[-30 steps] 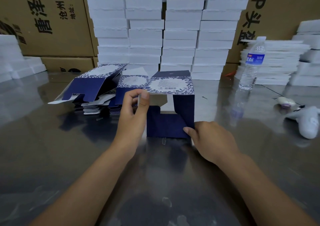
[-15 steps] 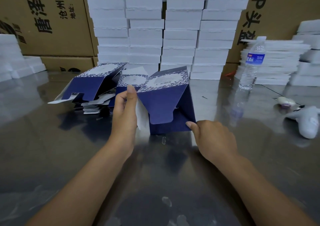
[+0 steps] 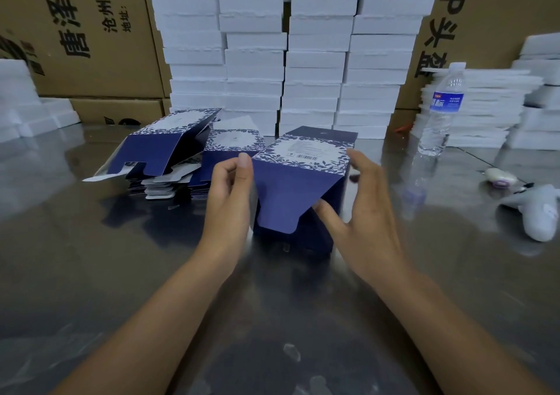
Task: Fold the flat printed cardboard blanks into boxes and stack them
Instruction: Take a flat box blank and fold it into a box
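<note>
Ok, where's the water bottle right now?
In the head view, the water bottle stands upright at the far right of the metal table, just in front of the low stack of white foam sheets, right of the tall foam stacks.

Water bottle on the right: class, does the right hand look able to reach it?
Probably yes: the right hand is open beside the box, and only bare table lies between it and the water bottle.

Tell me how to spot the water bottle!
Start at the tall wall of white foam blocks behind the shiny metal table. Just right of it, before a lower pile of white sheets, stands the water bottle. It is the only clear thing there, with a blue label and white cap.
</note>
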Action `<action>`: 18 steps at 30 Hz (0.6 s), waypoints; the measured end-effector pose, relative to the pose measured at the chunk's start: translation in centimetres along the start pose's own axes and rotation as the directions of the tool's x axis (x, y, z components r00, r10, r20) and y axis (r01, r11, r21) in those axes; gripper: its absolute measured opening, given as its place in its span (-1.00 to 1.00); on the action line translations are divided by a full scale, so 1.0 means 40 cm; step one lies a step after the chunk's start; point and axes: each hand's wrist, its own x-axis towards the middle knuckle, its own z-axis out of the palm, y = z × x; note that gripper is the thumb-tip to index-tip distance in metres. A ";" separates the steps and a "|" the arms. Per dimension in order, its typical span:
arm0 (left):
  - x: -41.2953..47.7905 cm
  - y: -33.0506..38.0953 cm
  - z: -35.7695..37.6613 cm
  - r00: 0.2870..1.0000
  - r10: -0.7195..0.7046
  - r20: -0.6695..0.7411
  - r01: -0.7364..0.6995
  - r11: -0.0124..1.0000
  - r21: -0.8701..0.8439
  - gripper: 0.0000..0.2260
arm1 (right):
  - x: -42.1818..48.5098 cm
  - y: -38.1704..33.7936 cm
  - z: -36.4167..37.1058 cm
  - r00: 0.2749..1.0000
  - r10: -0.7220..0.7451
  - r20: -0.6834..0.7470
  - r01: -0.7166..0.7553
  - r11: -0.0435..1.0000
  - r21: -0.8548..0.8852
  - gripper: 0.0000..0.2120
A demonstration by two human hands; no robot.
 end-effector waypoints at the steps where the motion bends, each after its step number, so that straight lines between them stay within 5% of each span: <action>1: -0.003 -0.001 0.001 1.000 0.028 0.014 -0.028 0.999 0.016 -0.70 | 0.002 -0.003 -0.002 0.997 -0.062 -0.043 0.062 0.998 -0.013 -0.36; 8: -0.009 -0.018 0.000 0.983 0.132 0.131 -0.138 0.990 0.036 -0.49 | 0.008 -0.020 -0.013 0.990 -0.122 -0.074 0.123 0.992 0.005 -0.58; 15: 0.002 -0.028 -0.008 0.963 0.205 0.173 -0.224 0.969 0.102 -0.85 | 0.023 -0.041 -0.032 0.974 0.035 -0.224 0.025 0.966 0.257 -0.87; 18: -0.003 -0.031 -0.007 0.961 0.218 0.171 -0.245 0.957 0.154 -0.81 | 0.027 -0.040 -0.034 0.963 0.086 -0.256 -0.001 0.949 0.316 -0.80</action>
